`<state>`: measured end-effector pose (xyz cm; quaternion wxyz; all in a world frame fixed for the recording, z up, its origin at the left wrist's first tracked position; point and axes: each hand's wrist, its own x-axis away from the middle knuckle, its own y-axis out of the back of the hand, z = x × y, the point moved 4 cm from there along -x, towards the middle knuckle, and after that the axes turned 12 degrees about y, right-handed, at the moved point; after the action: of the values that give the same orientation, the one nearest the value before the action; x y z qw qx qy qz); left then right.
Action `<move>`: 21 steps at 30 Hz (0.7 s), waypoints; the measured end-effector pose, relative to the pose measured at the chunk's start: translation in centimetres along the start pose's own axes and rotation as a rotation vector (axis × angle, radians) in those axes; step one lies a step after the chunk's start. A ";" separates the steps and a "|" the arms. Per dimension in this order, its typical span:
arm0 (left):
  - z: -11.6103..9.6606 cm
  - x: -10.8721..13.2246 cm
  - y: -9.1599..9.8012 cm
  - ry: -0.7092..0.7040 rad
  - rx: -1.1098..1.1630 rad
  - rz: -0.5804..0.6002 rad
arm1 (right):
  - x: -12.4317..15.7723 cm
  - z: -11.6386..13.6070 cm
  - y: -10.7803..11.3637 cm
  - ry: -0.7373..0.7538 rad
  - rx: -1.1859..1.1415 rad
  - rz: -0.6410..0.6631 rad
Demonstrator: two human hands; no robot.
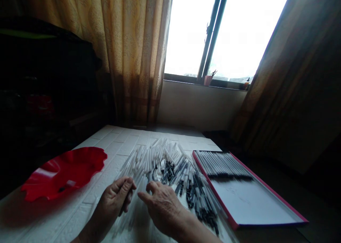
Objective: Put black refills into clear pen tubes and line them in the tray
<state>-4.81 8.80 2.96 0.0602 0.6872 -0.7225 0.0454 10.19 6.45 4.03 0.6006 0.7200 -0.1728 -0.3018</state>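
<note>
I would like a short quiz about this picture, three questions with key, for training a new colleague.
1. Fill in: nearer the red dish is the ____ hand.
2. Choose: the loose pile of tubes lies (a) inside the dish, (b) between dish and pink-edged box, (c) on the windowsill.
3. True or false: the row of tubes fills the whole box.
Key: 1 left hand; 2 b; 3 false, white bottom shows.

Left hand (115, 195), right hand (165, 205) near pale tubes (141, 157); red dish (80, 168), pink-edged box (253, 202), bright window (188, 30)
</note>
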 end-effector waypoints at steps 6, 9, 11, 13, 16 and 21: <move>-0.6 0.3 -0.3 0.010 -0.007 0.016 | -0.9 0.4 0.4 0.036 0.097 0.049; -0.7 0.2 -0.3 0.013 -0.011 0.019 | -1.3 0.6 1.1 0.063 0.129 0.058; -0.6 0.2 -0.4 0.015 -0.015 0.021 | -1.6 0.9 1.4 0.104 0.144 0.064; -0.6 0.3 -0.4 0.016 -0.020 0.023 | -1.8 1.0 1.5 0.146 0.157 0.070; -0.5 0.2 -0.4 0.019 -0.027 0.022 | -1.9 1.0 1.4 0.181 0.173 0.080; -0.4 0.1 -0.5 0.021 -0.037 0.028 | -1.8 0.6 1.2 0.195 0.192 0.089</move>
<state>-4.34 8.73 3.36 0.0798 0.6753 -0.7321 0.0402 8.56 6.82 5.55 0.5555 0.7917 -0.1736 -0.1857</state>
